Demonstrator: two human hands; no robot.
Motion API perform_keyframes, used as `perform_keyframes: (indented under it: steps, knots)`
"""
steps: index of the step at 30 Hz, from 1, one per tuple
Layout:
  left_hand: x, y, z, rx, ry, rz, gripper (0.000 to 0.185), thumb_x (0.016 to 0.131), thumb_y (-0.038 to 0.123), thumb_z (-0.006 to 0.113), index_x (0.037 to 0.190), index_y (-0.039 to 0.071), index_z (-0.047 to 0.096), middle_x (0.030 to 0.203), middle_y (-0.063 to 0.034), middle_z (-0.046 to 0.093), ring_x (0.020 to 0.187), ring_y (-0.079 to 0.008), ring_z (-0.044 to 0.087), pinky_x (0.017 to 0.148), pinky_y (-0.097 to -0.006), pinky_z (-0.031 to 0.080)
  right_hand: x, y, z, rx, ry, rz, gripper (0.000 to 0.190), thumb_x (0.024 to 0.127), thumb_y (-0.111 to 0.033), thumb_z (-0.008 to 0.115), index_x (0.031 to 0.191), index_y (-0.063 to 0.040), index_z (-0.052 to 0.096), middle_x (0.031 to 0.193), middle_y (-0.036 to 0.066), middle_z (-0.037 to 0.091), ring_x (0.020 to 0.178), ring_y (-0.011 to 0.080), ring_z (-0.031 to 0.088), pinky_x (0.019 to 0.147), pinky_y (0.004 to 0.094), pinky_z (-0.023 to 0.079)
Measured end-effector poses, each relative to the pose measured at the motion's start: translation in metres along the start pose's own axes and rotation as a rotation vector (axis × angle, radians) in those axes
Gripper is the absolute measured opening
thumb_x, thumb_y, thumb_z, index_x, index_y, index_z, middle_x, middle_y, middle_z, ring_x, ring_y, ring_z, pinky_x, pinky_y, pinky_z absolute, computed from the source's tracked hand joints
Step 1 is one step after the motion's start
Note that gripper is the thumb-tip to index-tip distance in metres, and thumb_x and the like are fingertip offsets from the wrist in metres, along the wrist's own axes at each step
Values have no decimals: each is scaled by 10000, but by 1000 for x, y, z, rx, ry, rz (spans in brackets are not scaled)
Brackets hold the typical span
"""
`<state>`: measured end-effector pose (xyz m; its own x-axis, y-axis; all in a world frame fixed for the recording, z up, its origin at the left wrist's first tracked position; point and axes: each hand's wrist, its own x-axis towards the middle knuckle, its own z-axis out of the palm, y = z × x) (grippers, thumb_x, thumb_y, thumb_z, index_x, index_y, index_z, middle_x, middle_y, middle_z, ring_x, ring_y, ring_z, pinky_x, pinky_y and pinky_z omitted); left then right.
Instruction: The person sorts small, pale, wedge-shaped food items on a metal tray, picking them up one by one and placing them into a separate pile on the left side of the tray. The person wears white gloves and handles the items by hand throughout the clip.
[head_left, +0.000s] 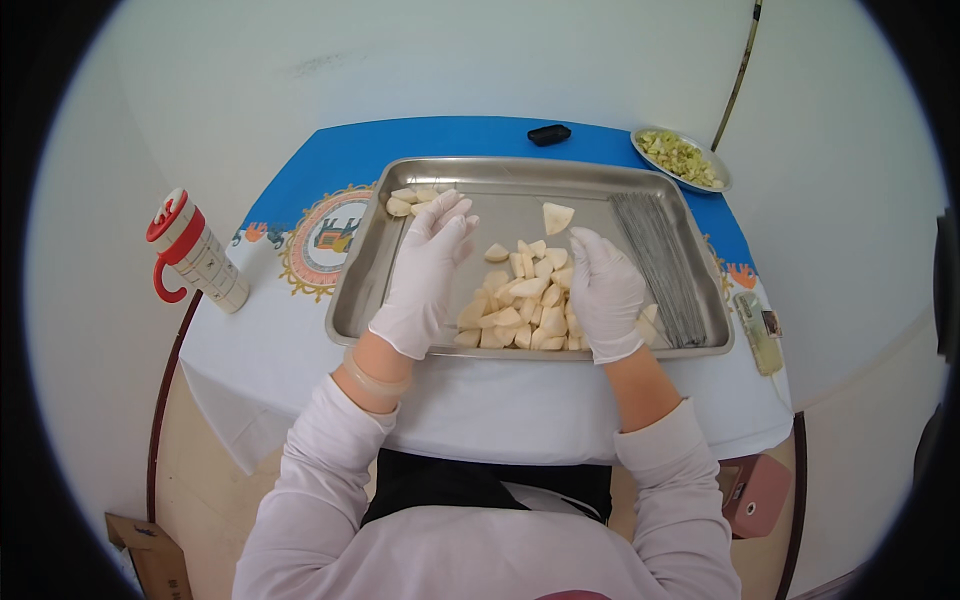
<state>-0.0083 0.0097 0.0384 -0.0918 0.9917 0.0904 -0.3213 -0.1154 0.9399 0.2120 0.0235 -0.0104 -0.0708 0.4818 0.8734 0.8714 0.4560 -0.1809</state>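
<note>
Both my hands wear thin white gloves over a shallow steel tray (525, 169). My left hand (433, 259) is at the left side, its fingers bent close to a few peeled white pieces (402, 201) with thin wires by them. Whether it pinches something thin is not clear. My right hand (606, 285) has its fingertips bunched just beside a single wedge-shaped white piece (557, 218); I cannot tell if they touch. Between my hands lies a heap of cut, pale vegetable or fruit chunks (525, 300). At the tray's right side rests a bundle of thin grey metal skewers (660, 262).
A red-and-white handled tumbler (202, 251) stands at the left table edge. A bowl of chopped greenish pieces (681, 159) and a black object (549, 135) sit at the back. A phone-like item (759, 334) lies right. Below are a pink box (759, 495) and a cardboard box (157, 559).
</note>
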Motion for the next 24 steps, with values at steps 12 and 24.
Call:
perform_keyframes:
  steps: [12, 24]
  knots:
    - [98, -21, -7, 1780, -704, 241, 418, 997, 168, 582, 1414, 134, 593, 1190, -163, 690, 1146, -356, 640, 983, -397, 525, 1, -2, 0, -14, 27, 24, 190, 921, -154, 681, 1108, -190, 671, 776, 34, 606, 709, 259, 637, 572, 398, 498]
    - [96, -45, 7, 1913, -730, 184, 341, 945, 187, 665, 1275, 102, 646, 1137, -206, 679, 1080, -376, 660, 931, -440, 532, 1, -1, -2, 15, 38, 42, 153, 936, -180, 676, 1089, -180, 670, 786, 26, 622, 725, 248, 649, 602, 390, 519]
